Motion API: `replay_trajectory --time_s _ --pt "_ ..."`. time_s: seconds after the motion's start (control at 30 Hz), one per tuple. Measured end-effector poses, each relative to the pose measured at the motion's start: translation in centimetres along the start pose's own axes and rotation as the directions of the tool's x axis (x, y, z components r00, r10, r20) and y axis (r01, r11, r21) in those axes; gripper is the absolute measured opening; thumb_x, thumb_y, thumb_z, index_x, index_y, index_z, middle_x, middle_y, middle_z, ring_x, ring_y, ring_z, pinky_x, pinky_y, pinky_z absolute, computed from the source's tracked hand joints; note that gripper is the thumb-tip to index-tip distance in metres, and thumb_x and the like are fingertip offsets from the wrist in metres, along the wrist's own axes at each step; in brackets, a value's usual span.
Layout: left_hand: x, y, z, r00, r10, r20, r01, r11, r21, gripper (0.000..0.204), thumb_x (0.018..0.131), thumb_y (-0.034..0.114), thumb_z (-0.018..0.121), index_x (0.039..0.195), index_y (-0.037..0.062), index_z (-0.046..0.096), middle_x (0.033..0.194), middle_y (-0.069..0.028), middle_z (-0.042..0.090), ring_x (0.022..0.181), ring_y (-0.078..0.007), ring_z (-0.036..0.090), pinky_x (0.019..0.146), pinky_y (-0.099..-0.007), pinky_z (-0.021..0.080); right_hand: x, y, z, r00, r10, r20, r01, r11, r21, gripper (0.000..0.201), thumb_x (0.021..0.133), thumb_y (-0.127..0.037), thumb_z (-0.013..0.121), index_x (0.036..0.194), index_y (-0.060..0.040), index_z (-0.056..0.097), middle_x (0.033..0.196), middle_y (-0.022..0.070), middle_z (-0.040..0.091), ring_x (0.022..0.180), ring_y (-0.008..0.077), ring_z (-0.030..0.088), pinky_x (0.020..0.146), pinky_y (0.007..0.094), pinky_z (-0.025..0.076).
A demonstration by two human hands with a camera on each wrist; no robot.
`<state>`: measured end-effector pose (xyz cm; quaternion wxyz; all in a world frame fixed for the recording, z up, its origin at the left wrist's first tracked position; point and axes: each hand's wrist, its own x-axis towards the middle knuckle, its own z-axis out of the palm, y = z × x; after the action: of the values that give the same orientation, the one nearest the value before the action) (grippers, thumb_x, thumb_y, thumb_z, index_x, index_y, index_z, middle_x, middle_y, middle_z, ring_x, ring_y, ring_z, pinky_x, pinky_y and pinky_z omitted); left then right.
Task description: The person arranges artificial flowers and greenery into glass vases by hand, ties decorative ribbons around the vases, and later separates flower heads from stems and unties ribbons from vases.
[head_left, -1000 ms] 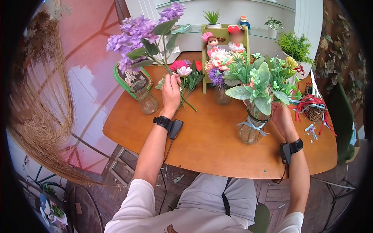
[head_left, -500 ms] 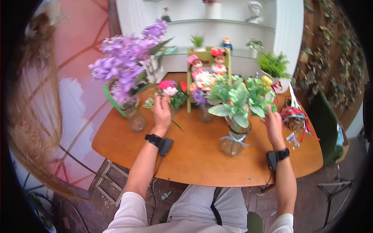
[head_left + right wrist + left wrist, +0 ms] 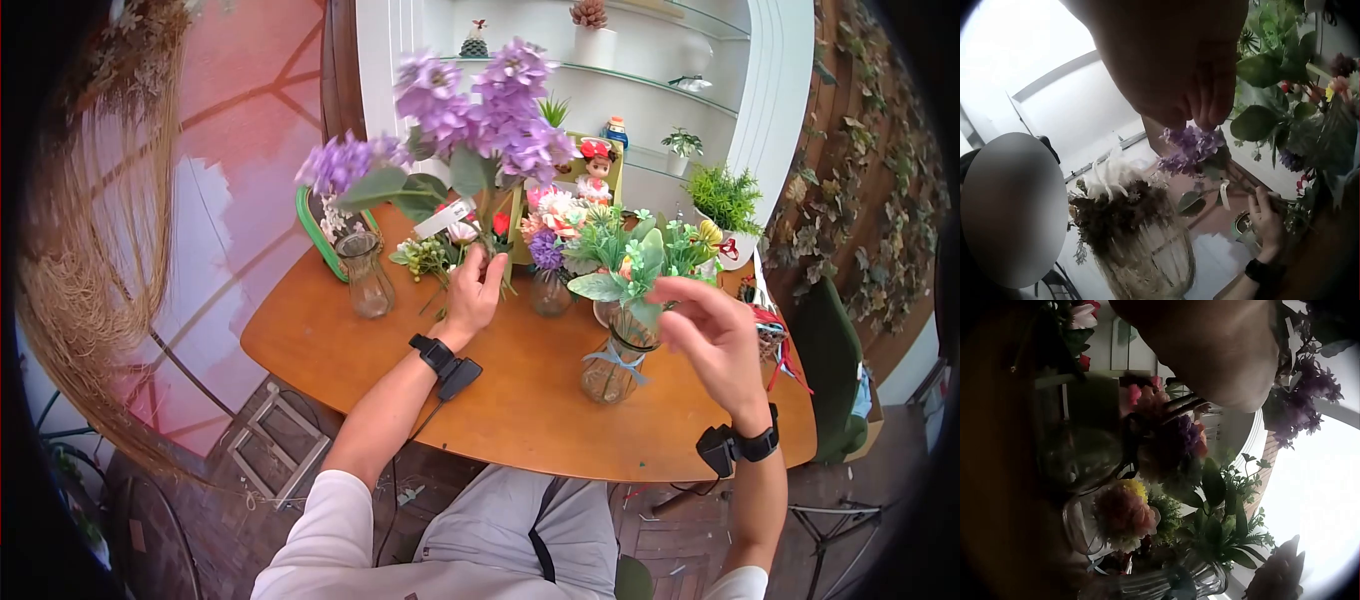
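Note:
In the head view, my left hand (image 3: 472,295) pinches the stem of a spray of purple artificial flowers (image 3: 525,115) and keeps it raised above the table. A white tag (image 3: 445,217) hangs among its green leaves. My right hand (image 3: 712,345) is lifted beside a glass vase (image 3: 610,375) tied with a light blue ribbon, its fingers loosely bent with nothing in them. Green foliage (image 3: 640,265) fills that vase. From the right wrist view, the purple spray (image 3: 1191,150) appears beyond the right fingers, with the left hand (image 3: 1266,222) on its stem.
A bare glass vase (image 3: 370,285) stands at the table's left, before a green-framed oval piece (image 3: 312,235). Loose flowers (image 3: 425,255) lie behind my left hand. A doll (image 3: 597,170) sits on a green stand at the back. Red ribbons (image 3: 785,365) trail at the right.
The purple spray has swung from the left, over the bare vase, toward the table's middle with my left hand. My right hand has come away from the foliage vase's side and risen. The head view shifted.

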<state>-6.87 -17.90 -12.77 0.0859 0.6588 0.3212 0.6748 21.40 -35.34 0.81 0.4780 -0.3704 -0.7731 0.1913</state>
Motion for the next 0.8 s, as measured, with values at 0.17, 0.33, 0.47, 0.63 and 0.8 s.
replay_trajectory --time_s 0.17,0.33,0.47,0.63,0.8 --pt "-0.3 1.7 0.4 0.999 0.038 0.031 -0.039 0.999 0.030 0.025 0.096 0.018 0.067 0.083 0.0027 0.051 0.061 -0.0117 0.057 0.050 -0.0227 0.057 0.047 -0.0357 0.042 3.3 -3.2 3.2 0.970 0.124 0.211 -0.119 0.992 -0.039 0.043 0.094 -0.012 0.069 0.134 0.0020 0.059 0.118 0.0125 0.072 0.084 0.0167 0.073 0.070 0.0294 0.059" --pt "-0.4 2.9 0.2 0.989 0.138 0.055 -0.141 0.988 0.059 0.028 0.092 0.018 0.072 0.079 0.0052 0.051 0.058 -0.0115 0.057 0.048 -0.0278 0.058 0.045 -0.0386 0.042 6.4 -4.4 5.3 0.932 0.232 0.279 -0.229 0.972 -0.045 0.053 0.096 -0.011 0.066 0.141 0.0093 0.048 0.126 0.0188 0.067 0.085 0.0162 0.072 0.067 0.0296 0.061" --pt "-0.4 3.6 0.7 0.971 0.237 0.016 -0.237 0.971 0.028 0.028 0.091 0.016 0.073 0.075 0.0055 0.051 0.053 -0.0085 0.052 0.044 -0.0226 0.056 0.042 -0.0348 0.040 8.0 -4.4 6.7 0.900 0.323 0.293 -0.295 0.945 -0.139 0.055 0.096 -0.009 0.065 0.142 0.0131 0.044 0.127 0.0222 0.065 0.086 0.0164 0.071 0.064 0.0286 0.061" --pt "-0.4 4.1 0.8 0.964 0.266 0.026 -0.266 0.964 -0.027 0.022 0.090 0.014 0.071 0.079 0.0051 0.054 0.056 -0.0091 0.055 0.047 -0.0268 0.059 0.043 -0.0372 0.042 9.6 -3.7 8.6 0.895 0.340 0.289 -0.264 0.925 -0.273 0.055 0.096 -0.010 0.066 0.141 0.0141 0.045 0.122 0.0217 0.068 0.083 0.0158 0.070 0.062 0.0286 0.062" --pt "-0.4 3.7 0.9 0.957 0.289 0.013 -0.288 0.957 -0.009 0.016 0.090 0.013 0.069 0.086 0.0051 0.056 0.059 -0.0091 0.058 0.049 -0.0282 0.060 0.044 -0.0391 0.043 11.9 -3.0 8.3 0.857 0.439 0.271 -0.366 0.887 -0.281 0.052 0.095 -0.018 0.069 0.132 0.0158 0.052 0.114 0.0168 0.069 0.080 0.0162 0.070 0.060 0.0276 0.061"
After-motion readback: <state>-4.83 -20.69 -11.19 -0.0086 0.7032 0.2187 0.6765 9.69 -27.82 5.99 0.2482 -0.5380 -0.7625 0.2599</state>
